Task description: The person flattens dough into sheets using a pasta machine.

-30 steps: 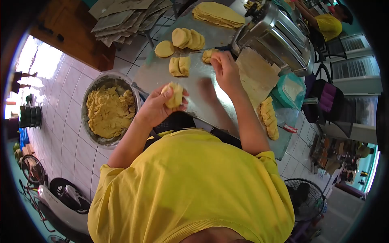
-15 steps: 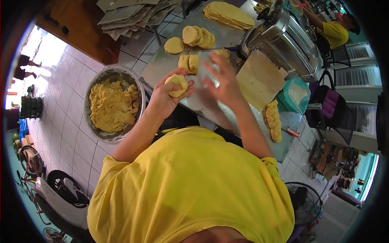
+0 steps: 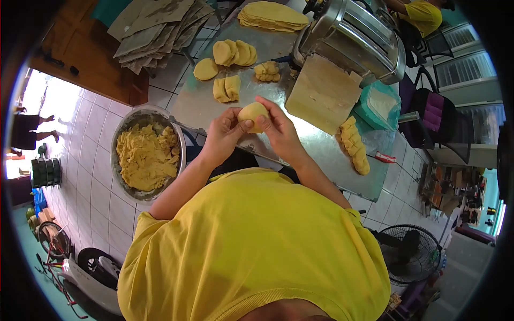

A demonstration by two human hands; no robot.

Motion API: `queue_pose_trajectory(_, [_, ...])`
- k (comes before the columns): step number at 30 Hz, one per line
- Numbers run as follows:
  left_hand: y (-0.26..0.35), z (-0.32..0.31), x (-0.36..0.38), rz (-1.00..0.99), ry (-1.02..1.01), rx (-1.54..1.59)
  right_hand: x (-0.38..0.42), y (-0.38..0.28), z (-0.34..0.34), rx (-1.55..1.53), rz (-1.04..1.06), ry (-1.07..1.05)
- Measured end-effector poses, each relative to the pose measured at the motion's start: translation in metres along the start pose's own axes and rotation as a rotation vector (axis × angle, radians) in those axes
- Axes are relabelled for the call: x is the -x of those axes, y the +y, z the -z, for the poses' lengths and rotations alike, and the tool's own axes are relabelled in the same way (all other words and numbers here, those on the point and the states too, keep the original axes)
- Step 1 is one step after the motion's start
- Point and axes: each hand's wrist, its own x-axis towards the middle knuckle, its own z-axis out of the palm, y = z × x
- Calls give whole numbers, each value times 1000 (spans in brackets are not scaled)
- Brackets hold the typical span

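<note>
Between both hands is a rounded piece of yellow dough [image 3: 252, 112], held in front of my chest at the table's near edge. My left hand [image 3: 220, 136] grips its left side, thumb pressed on the dough. On the other side my right hand [image 3: 282, 135] closes round it with thumb and fingers. Just beyond lie cut dough chunks [image 3: 226, 89], a small dough lump [image 3: 266, 71], one flat dough disc [image 3: 205, 69] and a row of overlapping discs [image 3: 234, 52]. A scored dough log [image 3: 353, 145] rests to the right.
A metal bowl [image 3: 120, 179] of dough stands left of the metal table [image 3: 326, 174]. On the table are a steel roller machine [image 3: 356, 40], a cardboard piece [image 3: 324, 93], a teal bag of white powder [image 3: 379, 104] and stacked flat dough sheets [image 3: 273, 16]. Another person [image 3: 420, 18] is at upper right.
My right hand, earlier blurred and apart over the table, has come to the dough beside my left hand. The dough now looks rounder. The view has shifted slightly.
</note>
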Motion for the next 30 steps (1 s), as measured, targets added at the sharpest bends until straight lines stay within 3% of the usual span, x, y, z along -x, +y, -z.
queue_pose_trajectory(2, [-2, -3, 0, -14, 21, -70, 5, 1, -3, 49, 82, 55])
queue_pose_trajectory(8, [1, -19, 0, 74, -36, 15, 10, 4, 10, 246, 43, 135])
queue_pose_trajectory(15, [-6, -13, -3, -62, 41, -252, 7, 3, 19, 29, 13, -17])
queue_pose_trajectory(17, [-12, -9, -1, -35, 6, -244, 3, -5, 24, 500, 359, -40])
queue_pose_trajectory(20, [-6, -3, 0, -33, -146, -509, 0, -5, 16, 489, 386, -52])
queue_pose_trajectory(24, [3, -14, 1, 0, -110, -409, -1, -8, 14, 484, 284, -9])
queue_pose_trajectory(30, [10, -12, 6, 56, -41, -311, 1, -9, 8, -18, -102, -26])
